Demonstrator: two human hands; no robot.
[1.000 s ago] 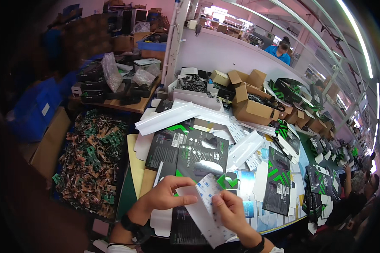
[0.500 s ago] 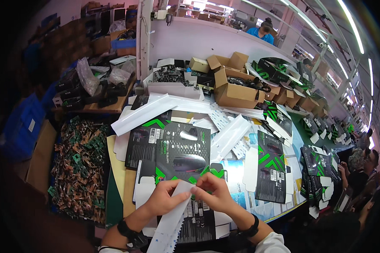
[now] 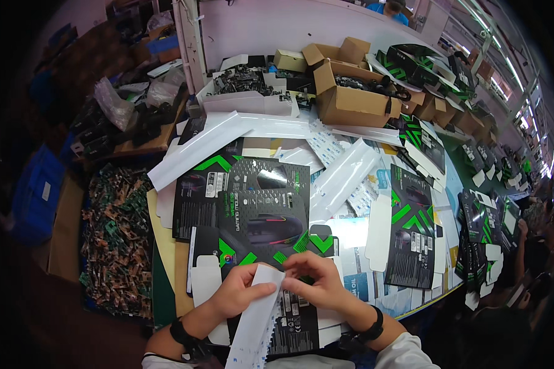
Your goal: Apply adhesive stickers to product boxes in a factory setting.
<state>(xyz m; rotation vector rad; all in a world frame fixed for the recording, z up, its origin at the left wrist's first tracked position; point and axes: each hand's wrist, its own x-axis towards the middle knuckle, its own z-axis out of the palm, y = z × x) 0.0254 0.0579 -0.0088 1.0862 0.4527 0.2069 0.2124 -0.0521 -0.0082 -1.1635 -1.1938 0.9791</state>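
Observation:
My left hand (image 3: 243, 292) grips a long white label strip (image 3: 249, 329) near its top end, thumb lying across the front. Small blue marks and a notched edge show along its lower part. At the strip's upper right corner, my right hand (image 3: 317, 281) has its fingers curled and pinched against the edge; anything small between the fingertips is hidden. Beneath both hands lie flattened black and green mouse boxes (image 3: 266, 212), printed with a picture of a mouse. A black band circles each wrist.
More white strips (image 3: 345, 175) lie beyond the boxes. Another flat mouse box (image 3: 410, 234) is at the right. Behind stand an open carton (image 3: 357, 101) of dark parts and a white box (image 3: 246, 101) of small pieces. A bin of small circuit boards (image 3: 117, 246) is at left.
The view has tilted downward, so the bench sits higher in the picture. Both hands stay at the strip's top end, and the right fingers have shifted slightly.

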